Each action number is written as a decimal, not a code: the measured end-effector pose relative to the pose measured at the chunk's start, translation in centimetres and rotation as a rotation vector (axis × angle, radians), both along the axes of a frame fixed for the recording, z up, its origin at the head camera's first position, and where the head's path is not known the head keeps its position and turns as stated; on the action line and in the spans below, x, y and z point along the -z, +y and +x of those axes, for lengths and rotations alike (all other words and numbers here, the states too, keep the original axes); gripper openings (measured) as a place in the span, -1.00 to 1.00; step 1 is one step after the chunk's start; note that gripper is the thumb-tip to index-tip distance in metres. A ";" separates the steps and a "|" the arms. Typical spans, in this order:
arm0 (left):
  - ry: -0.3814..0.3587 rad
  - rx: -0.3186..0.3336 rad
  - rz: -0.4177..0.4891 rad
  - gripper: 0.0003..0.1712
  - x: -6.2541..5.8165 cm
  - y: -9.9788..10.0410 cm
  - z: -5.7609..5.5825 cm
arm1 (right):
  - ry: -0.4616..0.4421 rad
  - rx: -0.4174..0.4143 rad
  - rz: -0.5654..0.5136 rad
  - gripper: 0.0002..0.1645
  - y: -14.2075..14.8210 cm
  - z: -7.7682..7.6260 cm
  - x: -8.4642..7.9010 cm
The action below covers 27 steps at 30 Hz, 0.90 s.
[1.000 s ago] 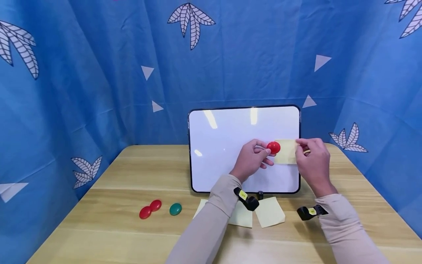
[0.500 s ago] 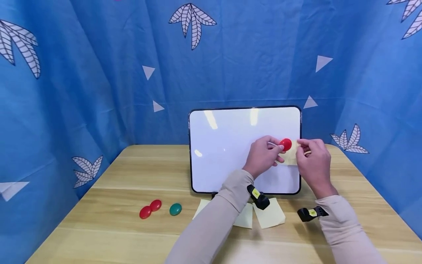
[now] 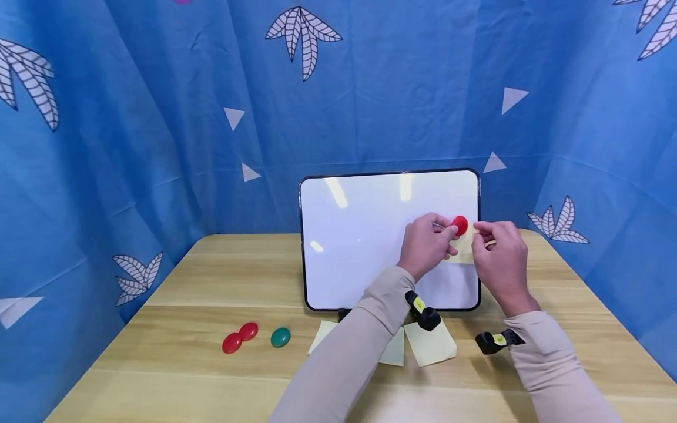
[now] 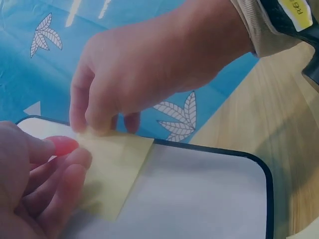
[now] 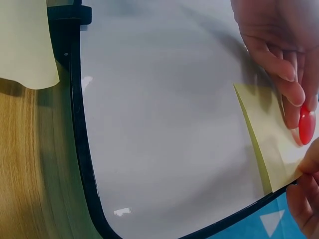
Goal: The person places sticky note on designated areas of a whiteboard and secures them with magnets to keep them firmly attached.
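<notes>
Between thumb and fingers, my left hand [image 3: 427, 245] pinches a round red magnet [image 3: 460, 225] over a yellow sticky note [image 3: 465, 251]. The note lies against the right part of a whiteboard [image 3: 365, 247] with a black frame. My right hand [image 3: 501, 255] pinches the note's right edge at the board's right side. In the left wrist view, the red magnet [image 4: 65, 145] shows at the left fingertips, close to the note [image 4: 117, 169]. In the right wrist view, the magnet [image 5: 306, 127] stands edge-on right by the note's surface [image 5: 266, 134].
Two red magnets [image 3: 240, 337] lie touching on the wooden table [image 3: 185, 376], with a green magnet [image 3: 280, 337] to their right. More yellow notes [image 3: 431, 343] lie before the board, partly hidden by the left sleeve [image 3: 344, 346]. A blue curtain [image 3: 370, 106] hangs behind.
My left hand has moved right and slightly up with the red magnet, from the note's left edge to over its upper part. My right hand has stayed at the note's right edge.
</notes>
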<state>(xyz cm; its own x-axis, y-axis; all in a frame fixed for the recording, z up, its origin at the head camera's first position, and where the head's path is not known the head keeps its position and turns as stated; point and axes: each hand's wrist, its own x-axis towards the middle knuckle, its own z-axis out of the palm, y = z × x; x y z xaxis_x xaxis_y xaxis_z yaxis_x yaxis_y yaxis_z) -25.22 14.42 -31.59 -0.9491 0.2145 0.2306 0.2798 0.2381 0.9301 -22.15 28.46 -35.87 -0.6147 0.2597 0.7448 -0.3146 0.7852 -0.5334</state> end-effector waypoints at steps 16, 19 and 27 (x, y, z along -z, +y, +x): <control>0.035 -0.138 -0.145 -0.89 -0.9 1.1 0.3 | -0.012 0.002 -0.006 -0.70 -0.1 0.1 -0.3; 0.065 -0.170 -0.207 -0.89 -1.1 1.3 0.4 | -0.010 0.000 -0.010 -0.70 -0.2 0.1 -0.3; 0.060 -0.211 -0.237 -0.87 -1.2 1.2 0.5 | -0.009 -0.005 -0.013 -0.70 -0.3 0.2 -0.2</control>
